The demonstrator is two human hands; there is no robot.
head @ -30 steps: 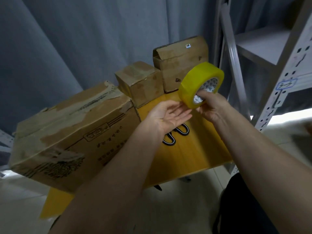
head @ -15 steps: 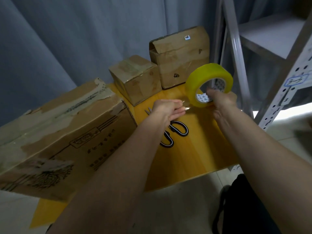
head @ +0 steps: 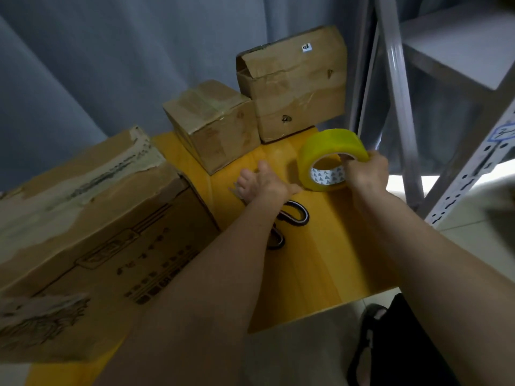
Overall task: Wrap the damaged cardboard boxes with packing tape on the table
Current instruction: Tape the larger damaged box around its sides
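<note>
My right hand grips the yellow packing tape roll through its core and holds it on edge at the yellow table. My left hand lies low over the table just left of the roll, its thumb near the roll's bottom edge. It covers the blades of black-handled scissors; whether it holds anything is hidden. A large torn cardboard box fills the left. A small box and a dented medium box stand at the back.
A grey metal shelving rack stands right of the table. Grey curtain hangs behind the boxes. The table's near edge drops to a pale floor, with a dark object at the lower right.
My right hand has lowered the tape roll from mid-air to the table. My left hand closed from palm-up, then dropped onto the table over the scissors.
</note>
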